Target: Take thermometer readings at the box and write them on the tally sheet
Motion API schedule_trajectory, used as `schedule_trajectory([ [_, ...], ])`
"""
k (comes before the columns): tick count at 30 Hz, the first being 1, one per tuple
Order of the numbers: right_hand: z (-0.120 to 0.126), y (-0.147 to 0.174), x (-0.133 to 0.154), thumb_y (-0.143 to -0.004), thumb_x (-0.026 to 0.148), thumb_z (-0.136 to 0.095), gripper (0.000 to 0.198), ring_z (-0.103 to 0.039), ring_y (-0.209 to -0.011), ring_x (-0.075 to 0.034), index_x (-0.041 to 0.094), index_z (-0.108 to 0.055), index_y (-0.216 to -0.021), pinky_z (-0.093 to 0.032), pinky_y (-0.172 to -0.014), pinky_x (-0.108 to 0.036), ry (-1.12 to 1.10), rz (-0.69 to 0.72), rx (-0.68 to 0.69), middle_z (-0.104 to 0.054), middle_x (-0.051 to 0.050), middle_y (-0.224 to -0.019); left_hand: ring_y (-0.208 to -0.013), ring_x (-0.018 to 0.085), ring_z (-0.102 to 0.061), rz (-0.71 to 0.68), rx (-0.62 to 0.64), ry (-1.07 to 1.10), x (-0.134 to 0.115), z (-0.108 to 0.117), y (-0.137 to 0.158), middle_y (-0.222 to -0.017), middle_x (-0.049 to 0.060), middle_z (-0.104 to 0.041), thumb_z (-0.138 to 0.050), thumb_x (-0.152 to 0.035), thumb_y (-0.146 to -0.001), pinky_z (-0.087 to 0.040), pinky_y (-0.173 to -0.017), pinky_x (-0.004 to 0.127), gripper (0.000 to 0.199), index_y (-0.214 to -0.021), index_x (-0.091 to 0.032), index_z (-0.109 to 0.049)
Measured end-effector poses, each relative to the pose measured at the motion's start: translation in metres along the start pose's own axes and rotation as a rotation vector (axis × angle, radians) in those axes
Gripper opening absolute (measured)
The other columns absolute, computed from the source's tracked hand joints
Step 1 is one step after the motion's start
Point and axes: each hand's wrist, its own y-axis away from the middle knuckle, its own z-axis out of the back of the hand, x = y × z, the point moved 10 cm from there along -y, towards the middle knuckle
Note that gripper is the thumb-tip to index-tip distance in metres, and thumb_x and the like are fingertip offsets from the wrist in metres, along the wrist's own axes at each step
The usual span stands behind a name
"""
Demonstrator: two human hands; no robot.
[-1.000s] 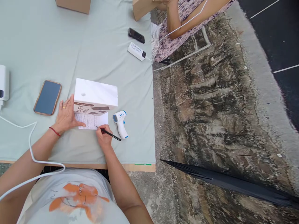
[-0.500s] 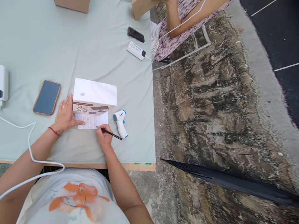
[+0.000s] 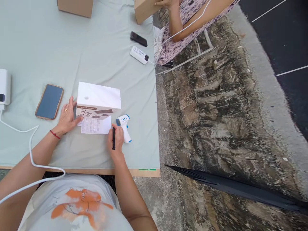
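A white and brown box [image 3: 98,96] with printed lettering stands on the cloth-covered table. My left hand [image 3: 67,116] lies against its left side with fingers stretched out, the thumb at the box's lower left corner. In front of the box is a paper sheet [image 3: 96,126] covered with small handwriting, its far edge hidden by the box. My right hand [image 3: 115,140] is closed around a black pen [image 3: 113,138], just off the sheet's right edge. Beside that hand lies a white and blue infrared thermometer [image 3: 124,123], partly covered by the fingers.
A smartphone [image 3: 49,101] lies to the left, near a white device [image 3: 4,86] with a cable [image 3: 31,150] crossing my left arm. Farther off are a black device [image 3: 139,38], a white device [image 3: 139,55] and a cardboard box [image 3: 75,7]. Another person's hand [image 3: 166,4] touches a second carton [image 3: 144,10].
My right hand has moved right, off the sheet, and the pen now stands more upright in it. My left thumb has drawn back from the paper to the box's corner.
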Motion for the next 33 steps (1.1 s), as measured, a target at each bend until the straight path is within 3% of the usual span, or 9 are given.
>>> schedule_trajectory([
  [6,-0.027,-0.010,-0.005,-0.089,0.019,-0.052,0.024,-0.057,-0.083,-0.024,0.020,-0.070,-0.104,-0.044,-0.079,-0.038,0.184,0.011,0.145,-0.061,-0.006,-0.081,-0.145,0.035,-0.047,0.011,-0.097,0.083,0.012,0.002,0.003,-0.151,0.023,-0.053,-0.041,-0.079,-0.092,-0.032,-0.120,0.057,0.107,-0.165,-0.013,0.000],
  [10,-0.035,-0.013,-0.006,-0.090,0.025,-0.056,0.030,-0.056,-0.079,-0.024,0.017,-0.068,-0.116,-0.044,-0.078,-0.038,0.159,-0.022,0.124,-0.058,-0.004,-0.078,-0.136,0.035,-0.052,0.073,-0.148,0.062,0.021,0.005,0.005,-0.142,0.023,-0.058,-0.034,-0.081,-0.093,-0.038,-0.116,0.054,0.100,-0.163,-0.011,-0.017],
  [12,-0.027,-0.013,-0.008,-0.092,0.029,-0.055,0.033,-0.057,-0.083,-0.024,0.017,-0.066,-0.121,-0.046,-0.080,-0.039,0.157,-0.030,0.086,-0.059,-0.005,-0.082,-0.131,0.035,-0.054,0.072,-0.156,0.037,0.017,0.008,0.005,-0.138,0.021,-0.061,-0.032,-0.081,-0.093,-0.039,-0.114,0.053,0.095,-0.159,-0.012,-0.029],
  [15,-0.003,-0.014,-0.027,-0.090,0.035,-0.059,0.039,-0.058,-0.103,-0.028,0.019,-0.063,-0.126,-0.047,-0.090,-0.043,0.267,-0.109,0.047,-0.062,-0.013,-0.108,-0.126,0.034,-0.055,0.051,-0.172,0.025,0.010,0.012,0.005,-0.135,0.018,-0.063,-0.028,-0.081,-0.095,-0.040,-0.113,0.052,0.089,-0.154,-0.015,-0.040],
  [19,0.025,-0.013,-0.076,-0.080,0.044,-0.069,0.059,-0.053,-0.120,-0.036,0.015,-0.060,-0.131,-0.044,-0.098,-0.049,0.436,-0.405,0.127,-0.059,-0.022,-0.129,-0.120,0.034,-0.057,0.026,-0.203,0.018,0.004,0.015,0.004,-0.131,0.017,-0.065,-0.024,-0.081,-0.096,-0.041,-0.109,0.052,0.089,-0.151,-0.015,-0.045],
  [21,0.028,-0.011,-0.090,-0.079,0.047,-0.067,0.057,-0.056,-0.115,-0.036,0.013,-0.063,-0.124,-0.046,-0.096,-0.047,0.342,-0.519,0.173,-0.063,-0.020,-0.119,-0.119,0.034,-0.058,0.022,-0.203,0.008,0.003,0.015,0.004,-0.130,0.017,-0.066,-0.023,-0.079,-0.097,-0.041,-0.109,0.052,0.087,-0.151,-0.015,-0.046],
  [24,0.021,-0.010,-0.082,-0.079,0.054,-0.061,0.051,-0.061,-0.096,-0.028,0.015,-0.066,-0.111,-0.048,-0.085,-0.039,-0.031,-0.591,0.151,-0.066,-0.011,-0.100,-0.119,0.034,-0.058,0.024,-0.194,-0.006,0.004,0.014,0.004,-0.127,0.016,-0.066,-0.022,-0.078,-0.098,-0.042,-0.108,0.052,0.085,-0.152,-0.017,-0.045],
  [29,-0.024,-0.004,-0.012,-0.082,0.062,-0.060,0.044,-0.053,-0.071,-0.017,0.019,-0.063,-0.090,-0.044,-0.069,-0.029,-0.680,-0.563,0.221,-0.061,0.000,-0.077,-0.123,0.036,-0.056,0.023,-0.189,-0.031,0.005,0.015,0.004,-0.132,0.019,-0.065,-0.018,-0.078,-0.098,-0.041,-0.109,0.054,0.088,-0.151,-0.014,-0.046],
  [33,-0.060,0.001,0.028,-0.082,0.062,-0.063,0.042,-0.046,-0.068,-0.014,0.021,-0.059,-0.083,-0.040,-0.066,-0.027,-0.807,-0.537,0.344,-0.053,0.003,-0.071,-0.124,0.035,-0.056,0.016,-0.181,-0.049,0.005,0.014,0.004,-0.134,0.019,-0.065,-0.017,-0.078,-0.098,-0.041,-0.109,0.053,0.089,-0.150,-0.013,-0.048],
])
